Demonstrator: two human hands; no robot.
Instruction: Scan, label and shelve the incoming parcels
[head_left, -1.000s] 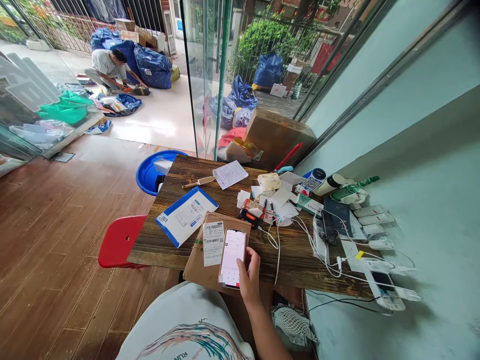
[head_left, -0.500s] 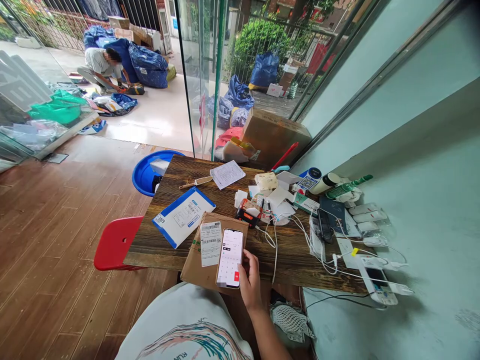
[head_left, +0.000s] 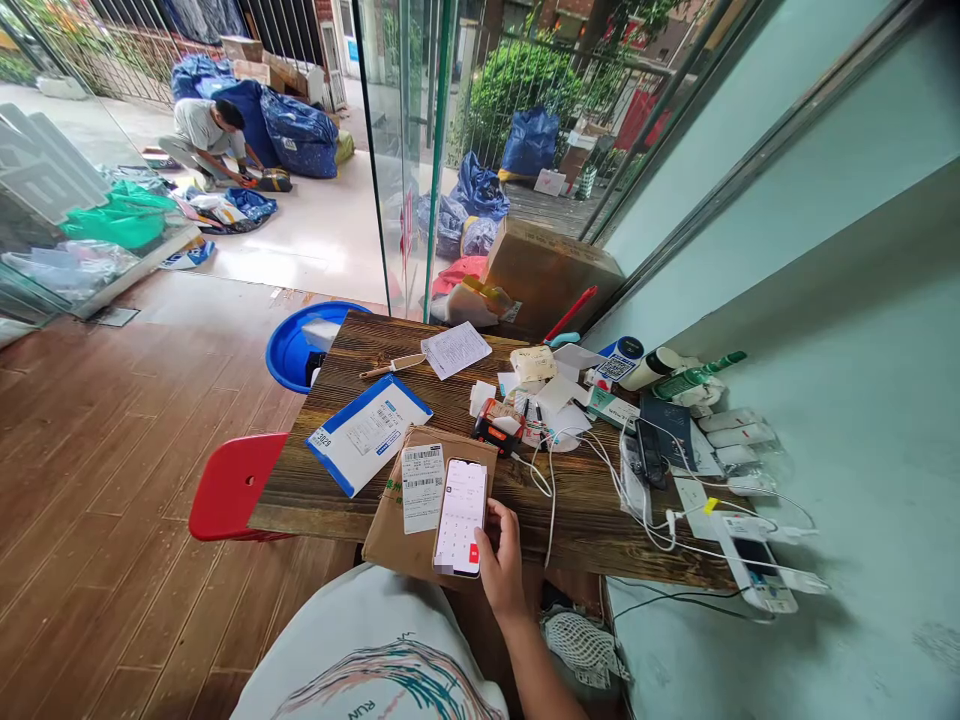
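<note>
My right hand (head_left: 501, 565) is closed round a lit smartphone (head_left: 461, 516), its thumb resting on the screen's right side. The phone hovers over a brown cardboard envelope (head_left: 397, 535) that bears a white barcode label (head_left: 421, 487) and lies at the near edge of a dark wooden table (head_left: 585, 505). A blue and white mailer (head_left: 369, 432) lies to the left of the envelope. My left hand is out of sight.
White cables (head_left: 645, 500), a second phone (head_left: 756, 572), papers, a small knife (head_left: 393, 365) and bottles crowd the table's right half. A red stool (head_left: 229, 485) and blue basin (head_left: 296, 345) stand left of it. Beyond the glass door a person (head_left: 202, 135) crouches among blue bags.
The phone's screen switched to a keypad-like page with a red button, and my thumb has shifted a little on it. The view has drifted slightly.
</note>
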